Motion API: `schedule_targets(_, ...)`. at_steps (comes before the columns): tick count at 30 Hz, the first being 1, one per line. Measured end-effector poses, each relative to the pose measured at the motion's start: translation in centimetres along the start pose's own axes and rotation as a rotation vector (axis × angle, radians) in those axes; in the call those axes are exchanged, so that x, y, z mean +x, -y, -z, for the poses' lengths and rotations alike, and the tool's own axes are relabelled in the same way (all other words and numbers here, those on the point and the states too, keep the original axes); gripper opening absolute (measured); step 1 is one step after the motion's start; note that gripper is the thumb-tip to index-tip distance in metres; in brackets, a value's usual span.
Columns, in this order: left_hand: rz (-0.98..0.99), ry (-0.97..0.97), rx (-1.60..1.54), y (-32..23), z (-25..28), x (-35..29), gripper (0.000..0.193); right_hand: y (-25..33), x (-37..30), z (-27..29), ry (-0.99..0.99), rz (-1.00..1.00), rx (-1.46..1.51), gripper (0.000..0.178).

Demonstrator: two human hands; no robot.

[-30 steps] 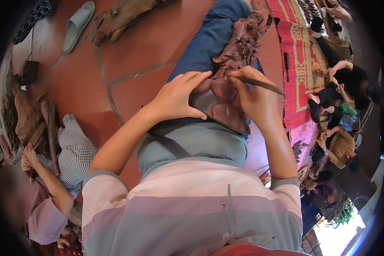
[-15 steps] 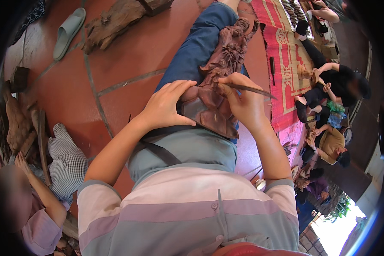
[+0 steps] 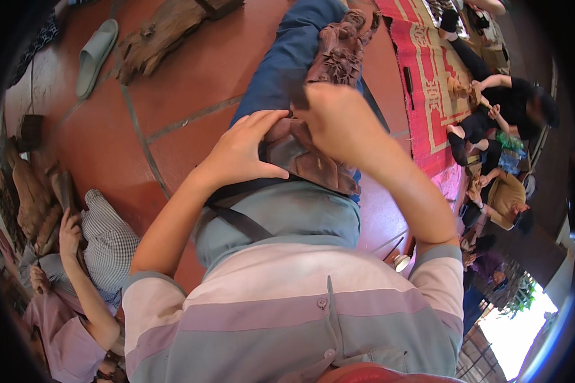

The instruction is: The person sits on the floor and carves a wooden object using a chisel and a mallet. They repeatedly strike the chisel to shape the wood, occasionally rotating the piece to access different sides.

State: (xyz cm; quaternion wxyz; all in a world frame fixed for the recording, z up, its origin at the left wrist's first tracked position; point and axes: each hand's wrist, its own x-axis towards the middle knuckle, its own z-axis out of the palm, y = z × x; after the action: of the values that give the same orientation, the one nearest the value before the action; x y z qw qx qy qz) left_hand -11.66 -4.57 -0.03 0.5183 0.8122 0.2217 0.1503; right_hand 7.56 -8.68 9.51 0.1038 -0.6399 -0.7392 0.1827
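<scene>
A reddish-brown wood carving (image 3: 338,51) lies along my outstretched leg in blue jeans, its ornate figure end away from me. Its smoother, rock-like base (image 3: 300,156) sits against my lap. My left hand (image 3: 239,150) grips the left side of this base, thumb on the near edge and fingers on the far side. Over the middle of the carving, my right hand (image 3: 338,118) is closed and blurred by motion. A thin dark strip (image 3: 292,83) juts from it on the left, too smeared to name; the hand hides the carving's middle.
A rough wood block (image 3: 166,41) and a green slipper (image 3: 98,57) lie on the red tiles. At left a person (image 3: 64,306) holds a mallet-like tool near another carving (image 3: 32,198). Several people sit along the right, by a red-and-tan mat (image 3: 421,83).
My right hand has moved left and turned over the carving; the strip that pointed right now shows at its left. My left hand stays at the base. The person at left has raised a tool.
</scene>
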Motion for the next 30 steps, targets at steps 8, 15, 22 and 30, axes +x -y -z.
schedule_targets(8, 0.088, -0.294, -0.55, -2.9, 3.0, 4.8, 0.036, -1.4, 2.2, 4.3, -0.126, -0.137, 0.379, 0.018)
schedule_targets(15, 0.11, -0.262, -0.458, -1.0, 1.8, 3.4, 0.017, 3.8, 1.9, -0.5, -0.411, 0.183, 0.463, 0.016)
schedule_targets(22, -0.149, -0.202, -0.732, -2.8, -0.5, 2.8, 0.03, 6.3, 2.0, -5.0, -0.441, 0.331, 0.548, 0.037)
schedule_targets(30, -0.048, -0.226, -0.739, -1.6, -1.1, 2.9, 0.03, 3.7, 1.9, -6.4, -0.485, 0.348, 0.573, 0.053)
